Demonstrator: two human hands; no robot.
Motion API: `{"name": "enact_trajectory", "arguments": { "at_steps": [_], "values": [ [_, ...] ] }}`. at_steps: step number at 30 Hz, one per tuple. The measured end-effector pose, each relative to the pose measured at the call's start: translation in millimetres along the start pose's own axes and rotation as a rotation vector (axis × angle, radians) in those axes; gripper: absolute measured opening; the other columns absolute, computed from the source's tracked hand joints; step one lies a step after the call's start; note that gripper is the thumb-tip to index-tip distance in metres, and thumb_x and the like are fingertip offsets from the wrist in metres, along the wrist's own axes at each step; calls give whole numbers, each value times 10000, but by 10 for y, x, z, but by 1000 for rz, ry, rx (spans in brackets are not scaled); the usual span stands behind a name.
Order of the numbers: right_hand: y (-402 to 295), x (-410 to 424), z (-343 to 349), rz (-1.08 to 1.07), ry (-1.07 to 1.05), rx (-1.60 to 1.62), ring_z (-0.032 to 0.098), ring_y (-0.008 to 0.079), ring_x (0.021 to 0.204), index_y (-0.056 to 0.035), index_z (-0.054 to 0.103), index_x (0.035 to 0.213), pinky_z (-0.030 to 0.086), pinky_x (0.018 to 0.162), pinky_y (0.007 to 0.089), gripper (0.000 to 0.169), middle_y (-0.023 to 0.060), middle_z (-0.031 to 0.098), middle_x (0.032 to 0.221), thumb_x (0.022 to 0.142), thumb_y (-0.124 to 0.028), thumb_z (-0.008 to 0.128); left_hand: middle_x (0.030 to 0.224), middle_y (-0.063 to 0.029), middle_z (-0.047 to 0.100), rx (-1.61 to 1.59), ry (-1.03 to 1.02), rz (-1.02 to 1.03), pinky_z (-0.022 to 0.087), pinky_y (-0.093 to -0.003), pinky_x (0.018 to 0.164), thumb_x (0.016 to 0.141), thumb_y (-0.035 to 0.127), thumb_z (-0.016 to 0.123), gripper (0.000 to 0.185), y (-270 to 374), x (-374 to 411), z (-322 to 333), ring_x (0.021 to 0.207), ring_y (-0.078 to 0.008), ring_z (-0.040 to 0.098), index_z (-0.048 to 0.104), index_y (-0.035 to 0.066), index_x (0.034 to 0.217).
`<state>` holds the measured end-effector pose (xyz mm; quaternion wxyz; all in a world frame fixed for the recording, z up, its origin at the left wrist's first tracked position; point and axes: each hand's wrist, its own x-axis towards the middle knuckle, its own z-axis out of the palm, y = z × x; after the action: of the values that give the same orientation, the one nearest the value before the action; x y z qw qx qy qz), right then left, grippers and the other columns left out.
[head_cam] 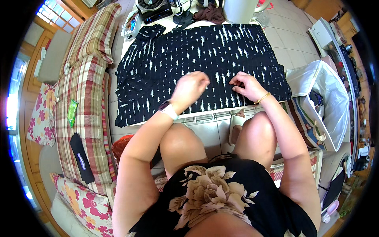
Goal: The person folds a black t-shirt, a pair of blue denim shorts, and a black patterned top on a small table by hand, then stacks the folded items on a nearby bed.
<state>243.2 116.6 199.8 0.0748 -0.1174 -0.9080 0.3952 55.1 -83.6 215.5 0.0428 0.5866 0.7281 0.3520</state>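
Note:
A black cloth with white dashed marks [189, 62] lies spread over a low table before me, its left part rumpled and its near edge at the table's rim. My left hand [191, 89], with a dark band and a pale band at the wrist, is over the middle of the cloth, its fingers curled; whether it pinches anything is unclear. To its right, my right hand [248, 86], wearing a gold-coloured bangle, is over the cloth with thumb and forefinger bent and a gap between them. Nothing shows between those fingers.
At the table's far side stand a small white basket [131, 26], a black device with a dial [154, 10], a brown cloth [209, 14] and a large white jug [239, 11]. A checked sofa [80, 118] is at left, a large open bag [319, 109] at right.

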Motion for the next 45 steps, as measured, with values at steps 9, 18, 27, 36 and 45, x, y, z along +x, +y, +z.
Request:
{"name": "enact_trajectory", "arguments": {
  "at_steps": [9,18,27,36,45],
  "values": [
    [40,-104,-135,25,23,159,643,178,843,-45,686,996,536,785,297,173,87,615,938,828,-80,704,717,-135,640,516,541,-816,476,-387,604,863,208,718,222,-892,-1945,-1606,632,-243,598,639,5,819],
    [752,-466,-829,99,595,-293,561,313,1202,-73,643,1189,418,1045,388,325,143,616,1272,874,-146,668,1161,-246,618,694,589,-757,441,-450,970,853,190,708,434,-1049,-2883,-2161,1106,-393,571,585,-43,1198],
    [508,-561,-308,6,340,-480,427,342,1344,-81,578,1296,347,1117,425,456,136,459,1464,850,-94,669,1163,-235,651,295,544,-655,478,-414,954,874,265,682,457,-1444,-1403,-1761,1099,-365,624,596,-10,1228],
    [523,-590,-257,42,347,-488,410,319,1358,-88,556,1320,339,1111,420,477,102,424,1500,855,-78,662,915,-191,668,524,204,-517,504,-458,780,788,208,722,267,-1554,-1000,-2003,878,-381,647,593,42,952],
    [-42,-6,-497,-33,342,-528,532,343,1216,-18,657,1112,412,1052,420,277,175,613,1258,849,-103,681,899,-167,668,80,309,-277,495,-431,816,792,1,565,149,-1108,-967,-2200,926,-398,631,500,27,924]
  ]
}}
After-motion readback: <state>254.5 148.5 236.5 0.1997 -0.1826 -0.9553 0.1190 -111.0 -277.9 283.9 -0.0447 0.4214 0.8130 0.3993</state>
